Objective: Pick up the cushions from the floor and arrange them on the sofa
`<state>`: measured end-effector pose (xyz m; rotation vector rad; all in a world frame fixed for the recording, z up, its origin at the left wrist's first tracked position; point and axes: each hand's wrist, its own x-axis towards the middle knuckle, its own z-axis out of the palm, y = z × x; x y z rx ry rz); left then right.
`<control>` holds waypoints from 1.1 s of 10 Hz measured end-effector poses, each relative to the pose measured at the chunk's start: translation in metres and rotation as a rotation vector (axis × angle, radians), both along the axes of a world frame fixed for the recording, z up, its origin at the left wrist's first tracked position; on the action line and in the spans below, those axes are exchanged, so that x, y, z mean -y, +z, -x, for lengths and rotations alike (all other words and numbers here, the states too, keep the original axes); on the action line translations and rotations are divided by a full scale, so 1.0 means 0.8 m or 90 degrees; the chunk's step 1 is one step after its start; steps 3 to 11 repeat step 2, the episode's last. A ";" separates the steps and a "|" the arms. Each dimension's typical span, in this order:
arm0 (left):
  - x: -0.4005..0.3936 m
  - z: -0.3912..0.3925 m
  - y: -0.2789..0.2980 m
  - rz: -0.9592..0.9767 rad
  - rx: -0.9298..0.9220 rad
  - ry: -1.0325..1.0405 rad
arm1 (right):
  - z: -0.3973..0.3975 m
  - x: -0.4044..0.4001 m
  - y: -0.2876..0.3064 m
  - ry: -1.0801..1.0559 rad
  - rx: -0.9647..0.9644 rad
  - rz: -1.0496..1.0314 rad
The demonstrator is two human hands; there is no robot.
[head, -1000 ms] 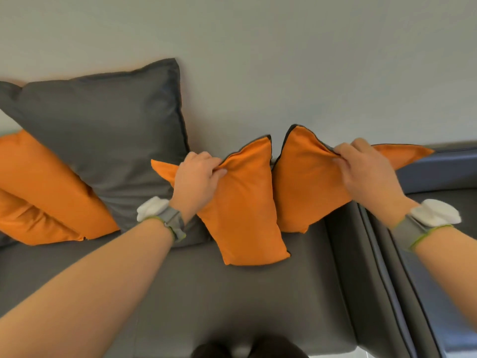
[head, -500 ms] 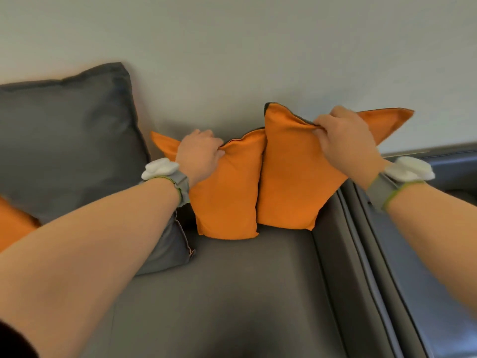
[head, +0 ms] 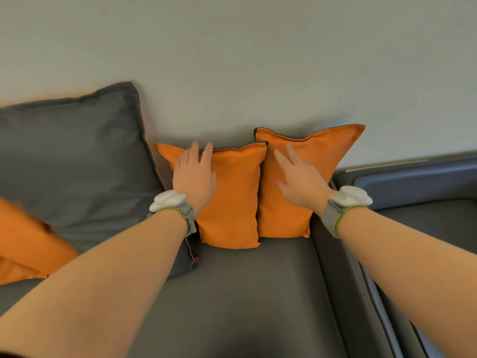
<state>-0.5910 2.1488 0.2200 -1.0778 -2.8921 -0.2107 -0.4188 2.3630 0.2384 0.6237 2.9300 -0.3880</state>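
Open grips [head: 195, 174] [head: 299, 178] on orange cushions [head: 232, 192]

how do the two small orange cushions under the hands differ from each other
The left orange cushion stands further forward on the sofa seat and overlaps the edge of the right orange cushion, which sits behind it beside the sofa arm. The right one's top edge reaches higher up the wall than the left one's. The left hand lies open on the left cushion, the right hand on the right. Both are orange with dark edging and stand upright.
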 end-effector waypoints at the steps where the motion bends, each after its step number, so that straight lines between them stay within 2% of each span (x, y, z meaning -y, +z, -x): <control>1: 0.041 -0.024 0.011 -0.005 0.036 0.031 | -0.009 0.036 0.016 0.028 -0.018 -0.009; 2: 0.083 -0.052 0.018 -0.010 0.039 0.062 | -0.009 0.073 0.037 0.074 -0.026 -0.019; 11: 0.083 -0.052 0.018 -0.010 0.039 0.062 | -0.009 0.073 0.037 0.074 -0.026 -0.019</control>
